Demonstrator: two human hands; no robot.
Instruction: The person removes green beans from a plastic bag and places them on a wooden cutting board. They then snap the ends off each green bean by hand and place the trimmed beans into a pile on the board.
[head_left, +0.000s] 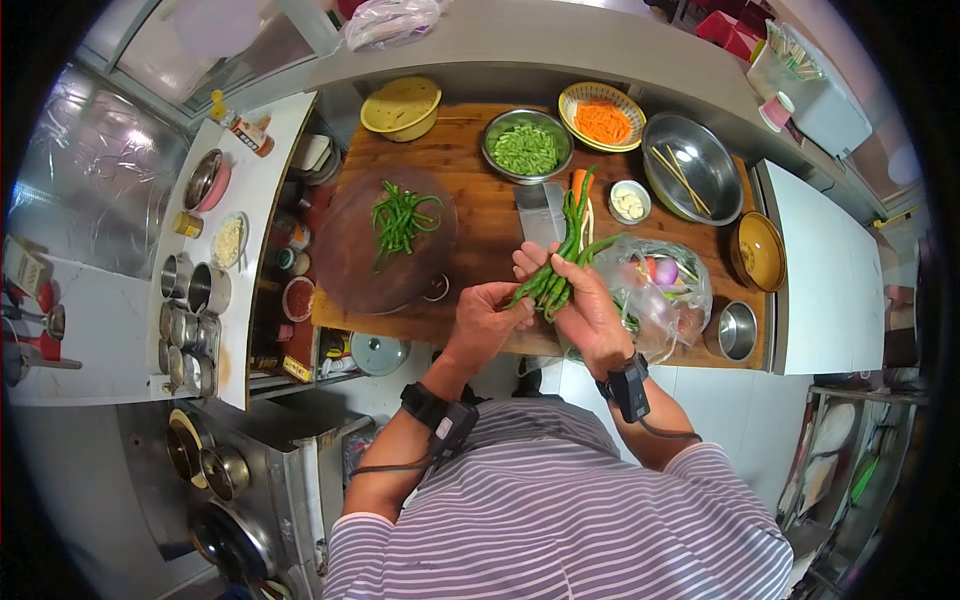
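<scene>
Long green chili peppers (573,235) lie in a bundle across the palm of my right hand (590,315), its fingers curled around them. My left hand (492,322) pinches the near end of one chili pepper, close beside the right hand. Both hands are above the front edge of the wooden counter (480,215). To the left, a pile of green chili peppers (402,218) rests on a round cutting board (345,250). Just beyond my hands lies a wide metal cleaver blade (541,208), with a carrot (580,182) beside it.
A clear plastic bag (688,322) holding a purple onion (666,271) sits right of my hands. Along the back stand a yellow basin (402,122), a bowl of chopped green pieces (526,150), a basket of carrot strips (603,122) and a steel bowl with chopsticks (720,165).
</scene>
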